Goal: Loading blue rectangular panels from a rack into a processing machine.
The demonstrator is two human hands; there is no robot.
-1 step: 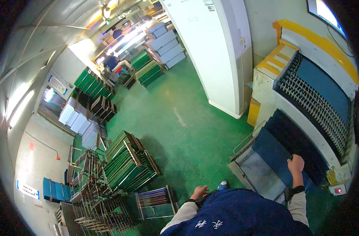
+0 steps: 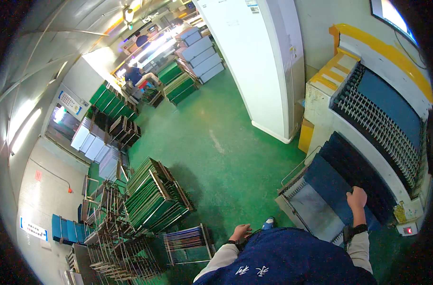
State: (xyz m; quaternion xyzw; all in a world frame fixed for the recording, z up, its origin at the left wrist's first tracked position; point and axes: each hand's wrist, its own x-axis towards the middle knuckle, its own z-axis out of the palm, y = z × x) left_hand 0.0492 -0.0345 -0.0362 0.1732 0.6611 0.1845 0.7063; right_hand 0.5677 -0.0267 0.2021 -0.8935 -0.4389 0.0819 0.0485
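Green floor [image 2: 226, 166] through a long, bright room, with most things set along the sides, maybe to let people walk by. Closest in, left hand [image 2: 241, 232] low by the blue shirt [image 2: 292, 256]: fingers bent softly, with nothing to be seen in them. Off to the other side, right hand [image 2: 357, 197] at the edge of a dark blue board [image 2: 326, 179]: fingers curled in, seemingly pinching that edge. Cannot tell about the tips underneath. Held by the edge, perhaps, to keep the flat face free of rubbing. Board leaning in a rack [image 2: 292, 211], with darker boards [image 2: 354, 166] tipped behind. Little teeth along the rack, likely to keep boards apart. Next to all that, a white machine [image 2: 321, 97] with rows of rollers [image 2: 375, 128], probably close by to make the reach short. Across on the left, a small rack [image 2: 211, 244] of thin boards [image 2: 185, 237], then a bunch of green boards [image 2: 152, 199] on edge, likely to fit many in little space. Farther, a tall white cabinet [image 2: 254, 61]. Way back, stacked grey bins [image 2: 204, 59] and a seated person [image 2: 132, 75] near bright lights [image 2: 154, 51], perhaps for seeing well.
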